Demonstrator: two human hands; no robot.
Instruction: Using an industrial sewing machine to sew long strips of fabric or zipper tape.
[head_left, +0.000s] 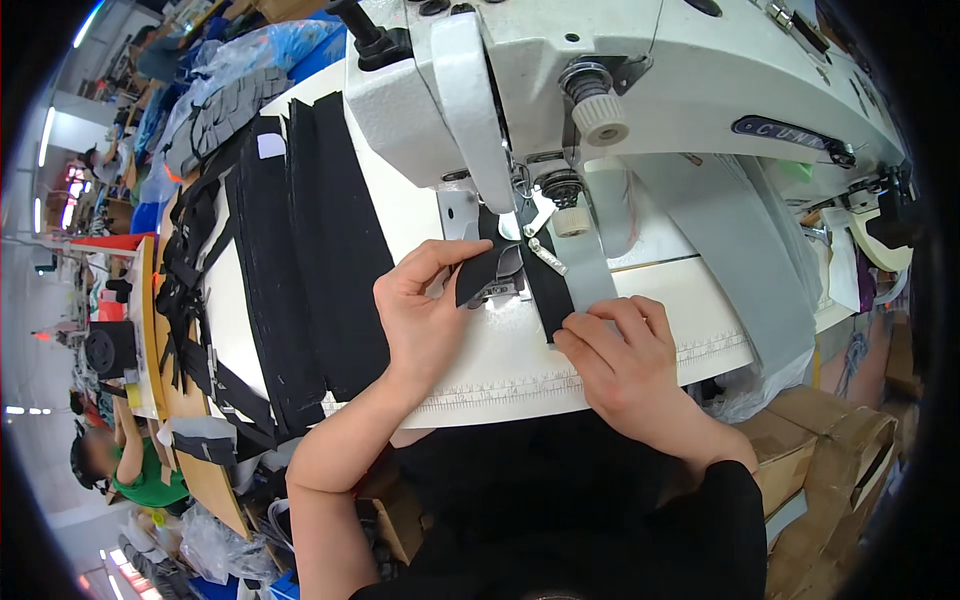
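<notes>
Left hand [425, 315] lies flat-ish on the white sewing table [600, 350], thumb and forefinger closed on the edge of a small curved black piece [478, 272] right at the presser foot [512, 262] of the white sewing machine [640, 80]. Right hand [620, 350] is mostly open, fingertips pressing down the near end of a black strip [548, 290] with a grey strip [585, 265] just beside it; both run up under the machine head. Needle itself is hidden behind the foot, probably just above the black piece, can't confirm

To do this step well, I'd say: keep the curved piece's edge tracking the foot with the left pinch, fingers clear of the needle line, right fingertips holding the strips flat and lightly taut so nothing bunches. Stacks of black fabric pieces [310, 240] sit left on the table, well apart from the feed path
</notes>
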